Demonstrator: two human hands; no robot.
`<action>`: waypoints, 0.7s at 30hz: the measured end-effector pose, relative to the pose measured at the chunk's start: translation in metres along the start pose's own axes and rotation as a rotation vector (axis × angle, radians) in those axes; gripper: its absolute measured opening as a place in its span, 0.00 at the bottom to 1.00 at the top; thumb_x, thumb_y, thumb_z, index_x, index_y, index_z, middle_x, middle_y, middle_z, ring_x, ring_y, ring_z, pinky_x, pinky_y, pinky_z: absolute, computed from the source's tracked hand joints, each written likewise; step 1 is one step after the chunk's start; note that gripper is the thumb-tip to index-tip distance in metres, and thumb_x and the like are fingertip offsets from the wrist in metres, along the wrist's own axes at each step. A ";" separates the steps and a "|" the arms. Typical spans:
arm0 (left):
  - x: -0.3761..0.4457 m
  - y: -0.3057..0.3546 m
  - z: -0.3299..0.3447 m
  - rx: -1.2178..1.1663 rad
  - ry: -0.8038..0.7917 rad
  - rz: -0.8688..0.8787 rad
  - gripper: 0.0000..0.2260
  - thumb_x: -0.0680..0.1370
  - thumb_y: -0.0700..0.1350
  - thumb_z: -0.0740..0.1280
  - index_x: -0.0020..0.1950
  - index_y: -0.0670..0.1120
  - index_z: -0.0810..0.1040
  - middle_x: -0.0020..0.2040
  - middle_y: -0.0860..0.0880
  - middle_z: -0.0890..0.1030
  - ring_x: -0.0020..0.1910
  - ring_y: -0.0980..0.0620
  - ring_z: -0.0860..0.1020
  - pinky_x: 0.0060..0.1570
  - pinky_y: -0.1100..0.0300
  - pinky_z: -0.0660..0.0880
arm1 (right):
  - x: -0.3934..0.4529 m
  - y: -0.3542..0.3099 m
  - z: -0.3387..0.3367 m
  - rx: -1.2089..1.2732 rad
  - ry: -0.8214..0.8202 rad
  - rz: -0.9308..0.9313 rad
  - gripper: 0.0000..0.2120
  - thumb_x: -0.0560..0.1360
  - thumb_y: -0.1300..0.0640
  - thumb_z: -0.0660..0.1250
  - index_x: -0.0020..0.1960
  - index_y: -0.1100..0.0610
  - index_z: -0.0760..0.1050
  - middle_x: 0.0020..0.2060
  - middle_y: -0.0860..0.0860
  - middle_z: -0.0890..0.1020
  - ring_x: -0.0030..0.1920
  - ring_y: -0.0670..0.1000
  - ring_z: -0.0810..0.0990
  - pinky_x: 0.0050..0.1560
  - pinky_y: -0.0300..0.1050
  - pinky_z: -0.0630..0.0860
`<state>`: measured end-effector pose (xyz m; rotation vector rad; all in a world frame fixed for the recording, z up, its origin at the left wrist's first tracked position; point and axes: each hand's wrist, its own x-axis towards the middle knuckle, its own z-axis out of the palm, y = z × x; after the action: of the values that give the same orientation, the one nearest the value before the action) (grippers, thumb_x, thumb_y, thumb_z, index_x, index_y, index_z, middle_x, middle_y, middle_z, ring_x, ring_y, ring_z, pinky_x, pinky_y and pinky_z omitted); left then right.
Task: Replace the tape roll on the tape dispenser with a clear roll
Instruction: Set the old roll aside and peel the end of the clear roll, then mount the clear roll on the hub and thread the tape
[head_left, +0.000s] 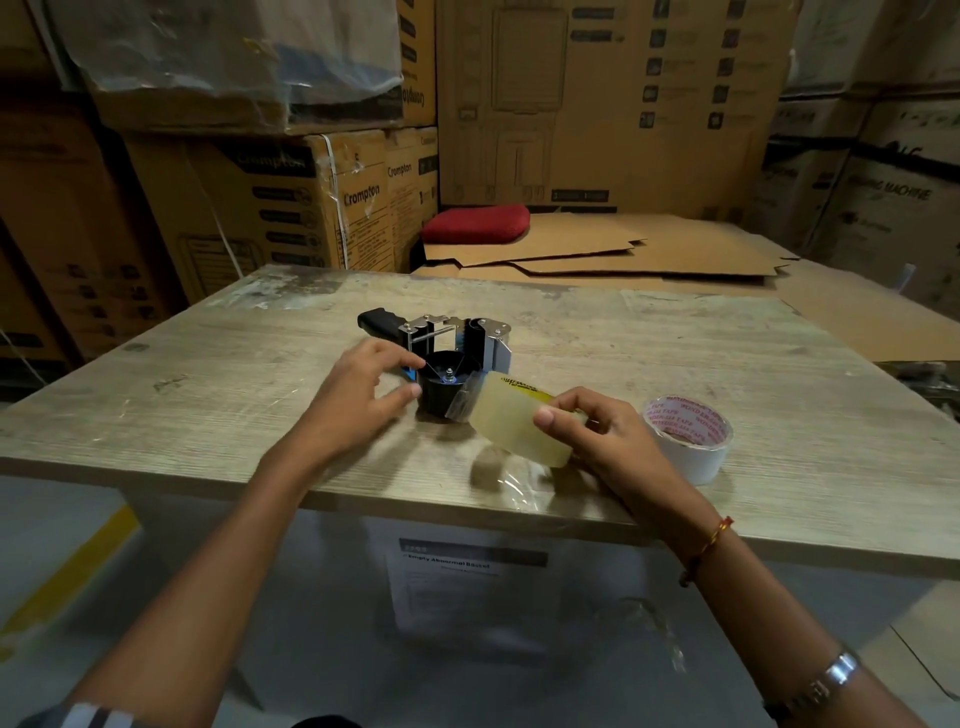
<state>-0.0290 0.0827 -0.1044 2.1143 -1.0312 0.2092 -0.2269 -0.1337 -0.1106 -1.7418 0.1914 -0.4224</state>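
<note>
On a worn wooden table (208, 374) a black tape dispenser (441, 353) lies on its side, its handle pointing toward ten o'clock and its empty black spool hub (448, 383) facing up at the near end. The person's left hand (358, 395) rests at the hub's nine o'clock side; the fingers are loosely spread, the thumb and forefinger tips touching or just beside the hub's rim, and whether they truly grip it cannot be told.

The right hand (587, 428) holds the clear tape roll (519, 421) tilted on edge, just beside the hub at its four o'clock. The thumb presses on the roll's pale outer face, while the other fingers curl around its far edge and into the core, so the roll sits pinched between thumb and fingers. A loose tail of clear tape (460, 405) sticks out from the roll's upper left toward the hub, appearing to touch its side. The roll itself is lifted off the table and is not on the hub.

At three o'clock from the right hand, just beyond its knuckles, a white tape roll with red lettering (691, 441) stands flat on the table. A crumpled piece of clear film (511, 480) lies on the table edge beneath the clear roll. Behind the table, at twelve o'clock, flattened cardboard sheets (597, 249) and a red cushion (475, 223) sit before stacked cartons.
</note>
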 end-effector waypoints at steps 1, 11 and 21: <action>0.002 -0.002 0.002 -0.015 -0.067 -0.030 0.15 0.79 0.46 0.69 0.65 0.54 0.78 0.62 0.52 0.75 0.62 0.51 0.75 0.64 0.47 0.75 | 0.001 0.000 0.003 0.012 0.012 -0.006 0.16 0.68 0.41 0.77 0.42 0.53 0.81 0.37 0.50 0.84 0.39 0.51 0.82 0.41 0.57 0.81; -0.006 0.022 0.024 -0.098 -0.032 -0.048 0.04 0.79 0.46 0.69 0.52 0.51 0.79 0.53 0.52 0.76 0.54 0.52 0.77 0.59 0.48 0.76 | -0.006 -0.011 0.006 0.026 0.111 -0.103 0.19 0.68 0.43 0.73 0.46 0.59 0.80 0.40 0.52 0.82 0.36 0.42 0.80 0.34 0.40 0.76; -0.031 0.076 0.050 -0.009 0.040 0.121 0.12 0.78 0.48 0.71 0.59 0.48 0.80 0.53 0.49 0.77 0.52 0.51 0.79 0.55 0.53 0.78 | -0.015 -0.011 -0.011 0.050 0.229 -0.172 0.25 0.67 0.37 0.73 0.47 0.58 0.80 0.41 0.50 0.82 0.40 0.44 0.80 0.40 0.39 0.75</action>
<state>-0.1137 0.0372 -0.1102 2.0328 -1.1351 0.3045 -0.2462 -0.1357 -0.1005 -1.6653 0.1934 -0.7479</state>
